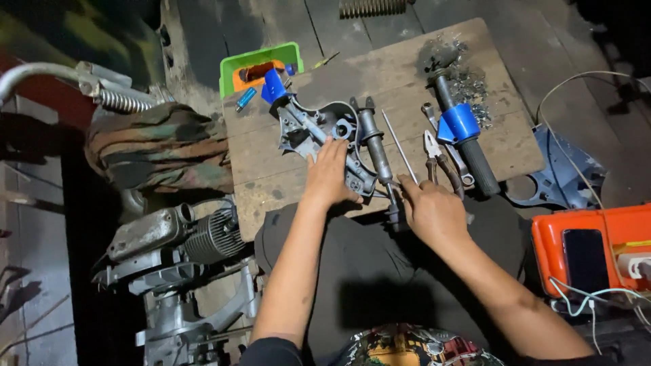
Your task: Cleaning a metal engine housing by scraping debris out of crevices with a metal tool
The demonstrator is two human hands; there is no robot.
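Left hand (330, 173) rests flat, fingers extended, on the grey cast-metal casing (319, 132) at worktop (271, 176) centre. Right hand (428, 209), at four o'clock, pinches the thin steel rod (399, 146). Judged: alignment stage; insertion demands steady casing.

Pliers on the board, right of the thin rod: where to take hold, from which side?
Take the pliers by the two curved handles, coming from the near side by the right hand. The handles point toward the person and lie bare; the head points away, close to the blue-collared handlebar.
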